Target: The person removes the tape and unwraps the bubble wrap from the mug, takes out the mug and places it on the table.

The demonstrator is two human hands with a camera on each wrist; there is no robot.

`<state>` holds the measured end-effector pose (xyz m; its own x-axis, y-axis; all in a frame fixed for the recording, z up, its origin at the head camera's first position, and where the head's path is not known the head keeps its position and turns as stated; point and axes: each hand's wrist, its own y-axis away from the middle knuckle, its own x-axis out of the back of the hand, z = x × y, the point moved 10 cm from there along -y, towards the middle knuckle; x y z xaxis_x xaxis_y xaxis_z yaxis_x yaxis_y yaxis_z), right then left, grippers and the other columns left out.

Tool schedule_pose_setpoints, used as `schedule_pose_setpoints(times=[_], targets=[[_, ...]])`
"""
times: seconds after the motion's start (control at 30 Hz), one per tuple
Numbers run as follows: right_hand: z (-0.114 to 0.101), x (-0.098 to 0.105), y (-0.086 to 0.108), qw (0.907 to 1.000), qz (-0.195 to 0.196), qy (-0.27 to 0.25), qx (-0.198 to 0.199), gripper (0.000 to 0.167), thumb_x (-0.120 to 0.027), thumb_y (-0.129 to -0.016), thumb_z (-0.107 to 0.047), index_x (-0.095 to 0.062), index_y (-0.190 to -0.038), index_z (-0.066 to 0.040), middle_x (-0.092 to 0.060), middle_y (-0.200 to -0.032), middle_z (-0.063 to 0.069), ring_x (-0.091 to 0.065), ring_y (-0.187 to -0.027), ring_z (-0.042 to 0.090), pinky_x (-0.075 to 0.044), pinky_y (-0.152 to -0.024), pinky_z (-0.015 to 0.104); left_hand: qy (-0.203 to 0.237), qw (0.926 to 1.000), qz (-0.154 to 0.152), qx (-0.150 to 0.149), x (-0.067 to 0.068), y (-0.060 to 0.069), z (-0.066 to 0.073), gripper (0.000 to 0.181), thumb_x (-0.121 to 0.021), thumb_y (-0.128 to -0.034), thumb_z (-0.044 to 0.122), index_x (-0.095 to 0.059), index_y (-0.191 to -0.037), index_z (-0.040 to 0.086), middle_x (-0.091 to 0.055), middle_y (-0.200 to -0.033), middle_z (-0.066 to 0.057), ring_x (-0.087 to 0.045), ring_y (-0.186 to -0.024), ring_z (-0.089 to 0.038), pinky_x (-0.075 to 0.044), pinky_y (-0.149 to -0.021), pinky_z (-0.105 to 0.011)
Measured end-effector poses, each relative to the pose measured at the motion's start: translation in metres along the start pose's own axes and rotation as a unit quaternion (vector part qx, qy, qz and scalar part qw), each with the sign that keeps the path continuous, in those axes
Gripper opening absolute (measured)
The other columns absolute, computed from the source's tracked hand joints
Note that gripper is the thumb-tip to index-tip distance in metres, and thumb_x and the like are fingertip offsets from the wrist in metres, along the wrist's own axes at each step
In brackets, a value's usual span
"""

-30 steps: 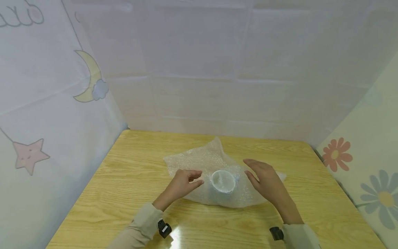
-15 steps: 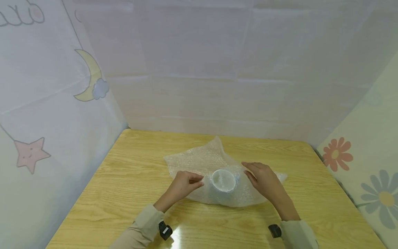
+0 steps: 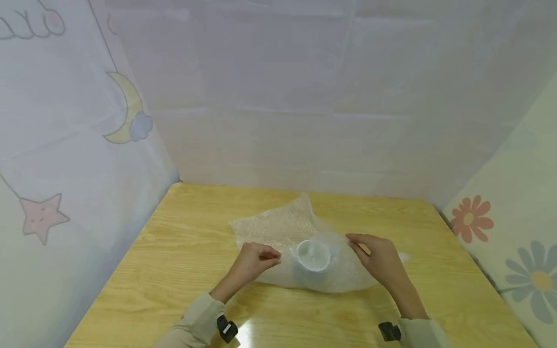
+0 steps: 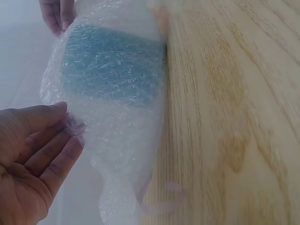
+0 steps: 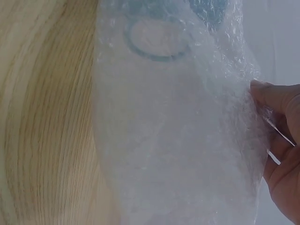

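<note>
A light-blue mug [image 3: 314, 256] stands on a sheet of bubble wrap [image 3: 278, 224], whose front part is folded up over the mug's near side. Through the plastic, the right wrist view shows the handle [image 5: 161, 58] as a rounded loop. To the left of the mug, my left hand [image 3: 250, 265] pinches the raised edge of the wrap between thumb and fingers. My right hand [image 3: 383, 261] pinches the same edge on the other side. The mug's body [image 4: 110, 65] appears blurred behind the wrap in the left wrist view.
The wooden table [image 3: 183, 232] extends around the wrap on all sides. A pale cloth wall [image 3: 278, 121] rises behind it, with printed cloth on the left and right. A black camera [image 3: 227, 328] sits at the left wrist and another black camera [image 3: 388, 331] at the right.
My right hand has shifted a little right, its fingers closing on the wrap's edge. The left fingers have drawn together on the wrap. The mug stays in place.
</note>
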<state>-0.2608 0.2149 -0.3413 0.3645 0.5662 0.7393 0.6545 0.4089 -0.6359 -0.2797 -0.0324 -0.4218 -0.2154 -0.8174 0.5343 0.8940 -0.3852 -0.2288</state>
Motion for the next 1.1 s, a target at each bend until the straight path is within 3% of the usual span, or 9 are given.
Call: schedule_pose_setpoints(times=[0.37,0.67,0.9,1.1], targets=[[0.005,0.024,0.011,0.9983,0.035,-0.047,-0.004,0.033,-0.081,-0.068,0.011,-0.074,-0.099,0.0,-0.074,-0.092,0.008,-0.071,-0.078,0.024,-0.047,-0.079,0.007,0.009,0.9999,-0.003,-0.011,0.005,0.006,0.007,0.004,-0.074,-0.0857,0.007,-0.075,-0.088,0.004,-0.072,-0.083,0.0,-0.068,-0.074,-0.009,-0.055,-0.068,-0.019],[0.008,0.037,0.021,0.994,0.051,-0.096,-0.012,0.036,-0.081,-0.065,0.013,-0.076,-0.097,-0.004,-0.074,-0.09,0.006,-0.071,-0.08,0.014,-0.05,-0.074,0.009,-0.011,0.9996,-0.002,-0.026,0.008,0.008,0.004,0.003,-0.074,-0.0854,0.006,-0.075,-0.088,0.006,-0.072,-0.084,0.0,-0.068,-0.075,-0.009,-0.055,-0.069,-0.018],[0.006,0.037,0.027,0.9896,0.017,-0.139,-0.031,0.034,-0.08,-0.068,0.014,-0.076,-0.096,-0.003,-0.074,-0.091,0.003,-0.069,-0.085,0.006,-0.051,-0.074,0.012,-0.026,0.9989,0.013,-0.036,0.017,0.007,0.001,0.004,-0.073,-0.0869,0.008,-0.076,-0.088,0.007,-0.072,-0.084,0.002,-0.069,-0.076,-0.01,-0.055,-0.067,-0.019],[0.0,0.033,0.029,0.9858,-0.01,-0.165,-0.026,0.031,-0.079,-0.069,0.014,-0.076,-0.095,-0.003,-0.073,-0.093,0.001,-0.069,-0.084,0.005,-0.054,-0.071,0.015,-0.02,0.9994,0.015,-0.022,0.021,0.007,-0.004,0.004,-0.072,-0.0874,0.01,-0.075,-0.088,0.008,-0.072,-0.085,0.002,-0.069,-0.078,-0.01,-0.055,-0.069,-0.019]])
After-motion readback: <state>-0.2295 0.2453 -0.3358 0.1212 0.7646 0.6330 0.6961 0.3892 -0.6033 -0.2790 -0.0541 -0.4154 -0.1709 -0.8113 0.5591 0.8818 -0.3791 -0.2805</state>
